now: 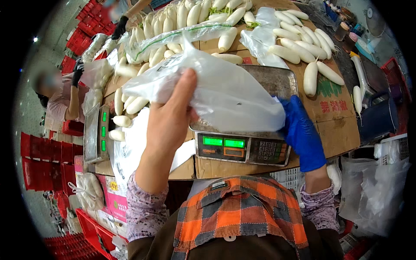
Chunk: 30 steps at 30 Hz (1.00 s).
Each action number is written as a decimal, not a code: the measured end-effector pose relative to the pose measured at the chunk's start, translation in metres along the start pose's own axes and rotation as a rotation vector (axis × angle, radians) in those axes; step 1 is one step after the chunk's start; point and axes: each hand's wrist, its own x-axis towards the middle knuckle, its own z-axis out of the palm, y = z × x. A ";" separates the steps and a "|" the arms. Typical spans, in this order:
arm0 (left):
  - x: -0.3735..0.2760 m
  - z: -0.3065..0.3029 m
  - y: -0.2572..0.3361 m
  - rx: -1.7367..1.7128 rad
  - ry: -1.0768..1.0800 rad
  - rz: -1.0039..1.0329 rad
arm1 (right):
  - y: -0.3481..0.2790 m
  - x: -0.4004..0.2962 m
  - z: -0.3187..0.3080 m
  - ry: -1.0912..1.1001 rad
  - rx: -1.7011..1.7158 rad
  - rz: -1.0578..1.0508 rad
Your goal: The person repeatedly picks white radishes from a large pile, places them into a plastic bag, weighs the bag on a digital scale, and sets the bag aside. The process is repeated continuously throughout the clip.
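My bare left hand grips one side of a translucent plastic bag, with the thumb pressed over the film. My right hand, in a blue glove, pinches the bag's other end. The bag is spread between both hands above the metal pan of a digital scale. The scale's green displays are lit. White radishes lie in a pile to the back right, and many more white radishes are heaped at the back. Whether the bag holds anything cannot be told.
Cardboard covers the table. A second scale stands at the left edge, near a person wearing black gloves. Another person's gloved hand reaches in at the back left. Plastic bags hang at the right; a dark blue container stands above them.
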 end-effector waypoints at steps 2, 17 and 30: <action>-0.003 -0.011 0.009 -0.059 0.025 0.053 | 0.001 -0.005 0.013 -0.167 0.067 0.047; 0.017 -0.080 -0.038 0.143 -0.021 -0.148 | 0.006 -0.006 0.057 -0.049 -0.201 -0.274; -0.034 0.046 -0.028 -0.046 -0.691 -0.255 | 0.006 -0.028 0.042 -0.151 -0.984 -1.040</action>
